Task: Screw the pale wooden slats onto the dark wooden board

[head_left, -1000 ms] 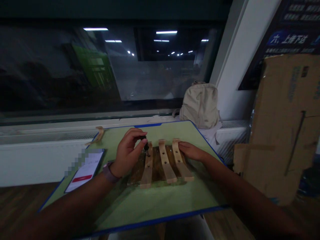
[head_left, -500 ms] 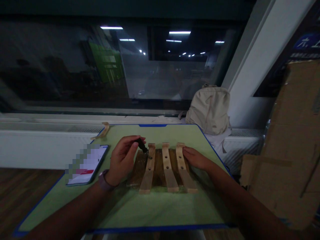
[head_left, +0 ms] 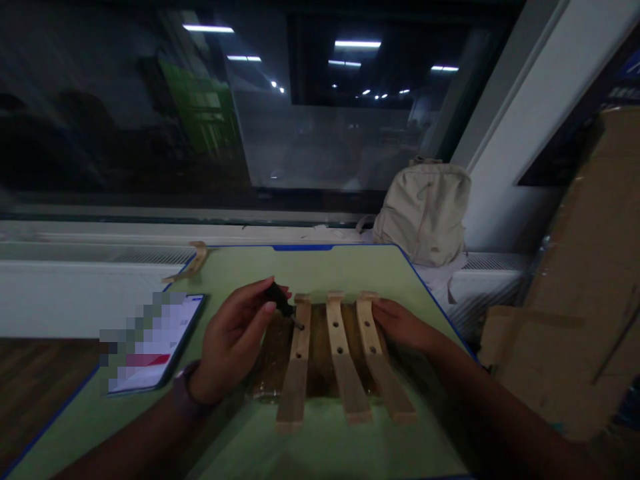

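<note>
Head view: one tool [head_left: 279, 300] in left grip [head_left: 227, 343]; four wooden pieces [head_left: 349, 380].

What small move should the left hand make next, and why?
Perhaps the left hand should tilt the black-handled tool more upright: it slants, its tip at or just above the upper hole of the leftmost curved wooden piece in the row of three, so it may not line up with the hole.
</note>
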Action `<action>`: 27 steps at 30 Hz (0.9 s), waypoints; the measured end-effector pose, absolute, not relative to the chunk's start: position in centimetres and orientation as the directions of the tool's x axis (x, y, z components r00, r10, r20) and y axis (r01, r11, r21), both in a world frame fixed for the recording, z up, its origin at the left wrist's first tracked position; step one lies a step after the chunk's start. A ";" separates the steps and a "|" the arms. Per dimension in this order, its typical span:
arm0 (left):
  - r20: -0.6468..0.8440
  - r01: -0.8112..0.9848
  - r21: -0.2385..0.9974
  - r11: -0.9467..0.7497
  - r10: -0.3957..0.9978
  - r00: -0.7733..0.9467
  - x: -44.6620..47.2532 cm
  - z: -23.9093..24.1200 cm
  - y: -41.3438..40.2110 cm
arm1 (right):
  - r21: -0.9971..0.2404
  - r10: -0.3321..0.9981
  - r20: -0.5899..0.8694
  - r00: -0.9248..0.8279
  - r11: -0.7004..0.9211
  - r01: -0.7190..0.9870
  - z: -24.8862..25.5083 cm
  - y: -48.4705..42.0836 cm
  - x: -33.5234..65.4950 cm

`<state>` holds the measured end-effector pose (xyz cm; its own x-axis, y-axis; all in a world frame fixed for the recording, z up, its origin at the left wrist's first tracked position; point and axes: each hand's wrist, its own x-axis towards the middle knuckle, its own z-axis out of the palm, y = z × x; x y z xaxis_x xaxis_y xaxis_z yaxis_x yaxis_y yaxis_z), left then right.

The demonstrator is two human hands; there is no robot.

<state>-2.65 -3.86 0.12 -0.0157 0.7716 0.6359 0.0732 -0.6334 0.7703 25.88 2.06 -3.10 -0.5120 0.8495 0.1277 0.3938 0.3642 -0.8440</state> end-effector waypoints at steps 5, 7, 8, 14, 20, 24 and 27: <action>0.682 0.063 0.731 -0.679 0.731 -0.029 -2.8 0.3 -3.4 | -0.805 0.846 0.118 -0.521 0.388 0.448 -3.1 2.0 26.0; 0.692 0.068 0.722 -0.689 0.719 -0.070 -3.0 0.4 -3.2 | -0.800 0.839 0.126 -0.529 0.402 0.446 -3.0 2.0 26.0; 0.691 0.078 0.722 -0.687 0.717 -0.086 -3.0 0.3 -3.1 | -0.799 0.838 0.125 -0.531 0.403 0.447 -3.0 1.9 26.0; 0.663 0.163 0.745 -0.647 0.745 -0.077 -2.7 0.3 -3.6 | -0.805 0.834 0.122 -0.538 0.400 0.438 -2.9 1.9 25.9; 0.662 0.120 0.745 -0.656 0.749 -0.021 -2.4 0.5 -3.7 | -0.825 0.831 0.147 -0.536 0.402 0.398 -3.0 2.1 26.1; 0.693 0.084 0.718 -0.691 0.721 0.005 -2.5 0.3 -3.2 | -0.836 0.838 0.158 -0.523 0.395 0.380 -3.1 2.1 26.0; 0.697 0.137 0.715 -0.686 0.714 -0.065 -2.4 0.1 -2.9 | -0.836 0.843 0.144 -0.518 0.384 0.392 -3.2 2.1 26.0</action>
<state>-2.44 -2.88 0.08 -0.0646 0.7139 0.6972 0.1374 -0.6857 0.7148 25.96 2.08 -3.17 -0.5180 0.8431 0.1445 0.3923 0.3843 -0.8357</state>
